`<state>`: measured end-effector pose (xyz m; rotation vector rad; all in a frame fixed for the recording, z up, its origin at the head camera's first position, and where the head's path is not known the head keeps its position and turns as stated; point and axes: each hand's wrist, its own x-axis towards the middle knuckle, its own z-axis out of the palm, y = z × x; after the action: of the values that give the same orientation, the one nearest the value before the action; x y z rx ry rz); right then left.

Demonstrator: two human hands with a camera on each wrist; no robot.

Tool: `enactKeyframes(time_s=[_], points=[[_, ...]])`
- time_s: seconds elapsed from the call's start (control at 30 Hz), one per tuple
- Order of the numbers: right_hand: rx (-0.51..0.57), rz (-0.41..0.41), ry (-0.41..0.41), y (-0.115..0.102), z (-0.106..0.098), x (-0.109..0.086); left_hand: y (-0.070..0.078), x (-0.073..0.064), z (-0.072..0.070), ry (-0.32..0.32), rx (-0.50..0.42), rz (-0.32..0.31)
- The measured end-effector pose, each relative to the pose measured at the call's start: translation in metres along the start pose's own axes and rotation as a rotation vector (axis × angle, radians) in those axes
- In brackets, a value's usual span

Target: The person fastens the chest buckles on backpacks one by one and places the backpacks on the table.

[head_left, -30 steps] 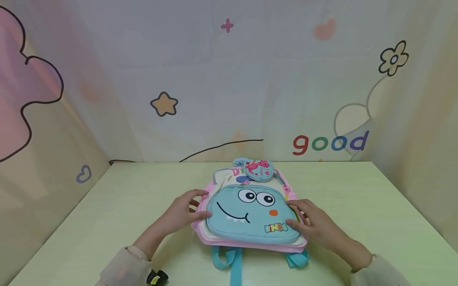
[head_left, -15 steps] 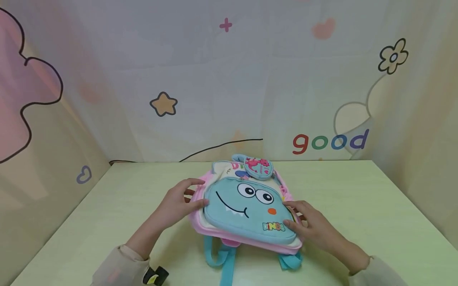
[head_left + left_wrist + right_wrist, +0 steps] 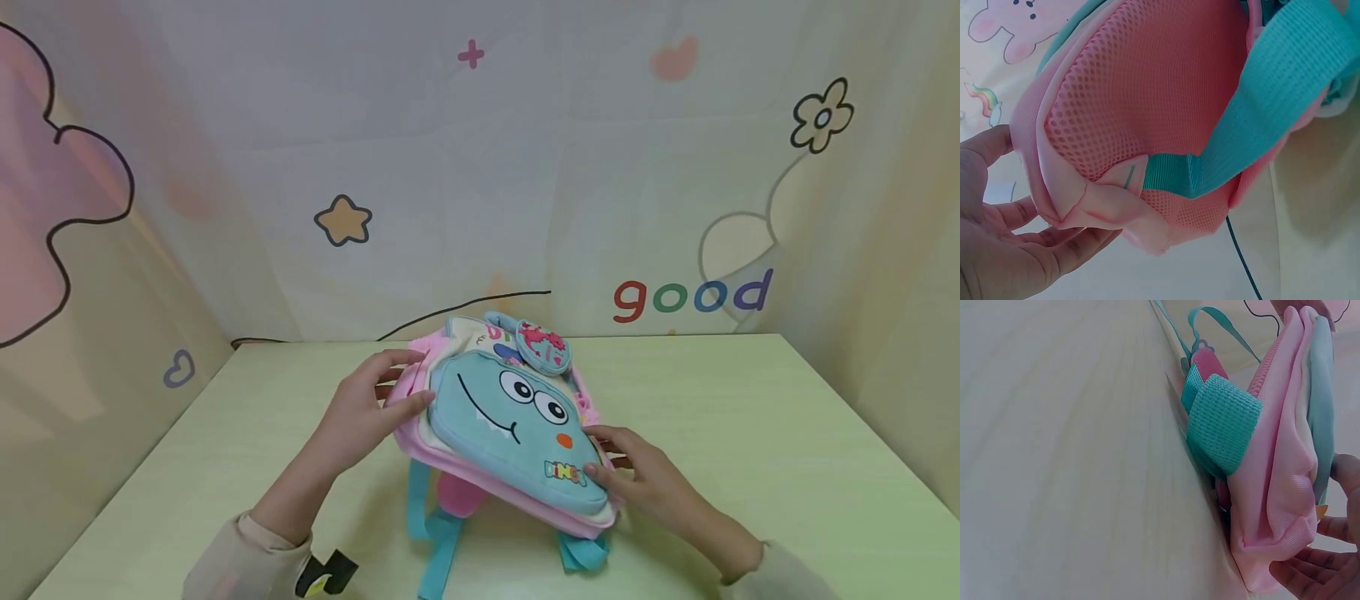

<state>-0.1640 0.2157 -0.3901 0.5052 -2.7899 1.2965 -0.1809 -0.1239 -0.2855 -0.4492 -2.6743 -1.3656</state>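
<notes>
A small child's backpack [image 3: 487, 425], pink and white with a blue dinosaur-face pocket, tilts over the table with its left side raised. My left hand [image 3: 367, 408] grips its left edge, thumb on the front and fingers behind. On the other side my right hand [image 3: 648, 479] holds the lower right edge, thumb on the front pocket. A round blue pouch [image 3: 543, 347] hangs near the top. The left wrist view shows the pink mesh back panel [image 3: 1147, 81] and a teal strap [image 3: 1272, 94]. In the right wrist view, the lower right corner is close to the tabletop.
The pale green table [image 3: 750, 433] reaches back to a printed curtain [image 3: 420, 167], which also closes off both sides. Teal straps [image 3: 442, 550] dangle from the bag onto the table. A black item with a yellow mark [image 3: 326, 575] shows beside the left sleeve.
The left hand has risen, lifting the backpack's left side so the bag slants down to the right. The right hand has shifted slightly left with its corner. More of the pink back shows underneath.
</notes>
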Motion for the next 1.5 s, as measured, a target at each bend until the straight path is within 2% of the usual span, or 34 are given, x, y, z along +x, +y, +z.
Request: enactKeyframes(time_s=[0.07, 0.23, 0.37, 0.53, 0.77, 0.87, 1.1, 1.37, 1.5], points=[[0.016, 0.011, -0.009, -0.001, 0.001, 0.001, 0.003, 0.0, 0.0, 0.015, 0.004, 0.018], [0.062, 0.017, -0.026, -0.003, 0.005, 0.004, 0.012, 0.001, -0.002, 0.059, 0.035, 0.111], [0.109, -0.047, -0.035, -0.004, 0.011, 0.004, 0.023, -0.002, -0.005, 0.088, 0.06, 0.164], [0.162, -0.102, -0.049, -0.004, 0.016, 0.005, 0.033, -0.003, -0.006, 0.12, 0.108, 0.194], [0.205, -0.082, -0.086, -0.006, 0.019, 0.007, 0.043, -0.003, -0.006, 0.141, 0.165, 0.213], [0.22, -0.099, -0.102, -0.006, 0.021, 0.007, 0.049, -0.004, -0.007, 0.149, 0.194, 0.229], [0.3, -0.067, -0.14, -0.007, 0.027, 0.008, 0.062, -0.001, -0.007, 0.185, 0.253, 0.294], [0.314, -0.074, -0.146, -0.009, 0.033, 0.01, 0.072, 0.0, -0.005, 0.198, 0.273, 0.34], [0.357, -0.111, -0.157, -0.01, 0.036, 0.01, 0.077, 0.001, -0.005, 0.193, 0.278, 0.342]])
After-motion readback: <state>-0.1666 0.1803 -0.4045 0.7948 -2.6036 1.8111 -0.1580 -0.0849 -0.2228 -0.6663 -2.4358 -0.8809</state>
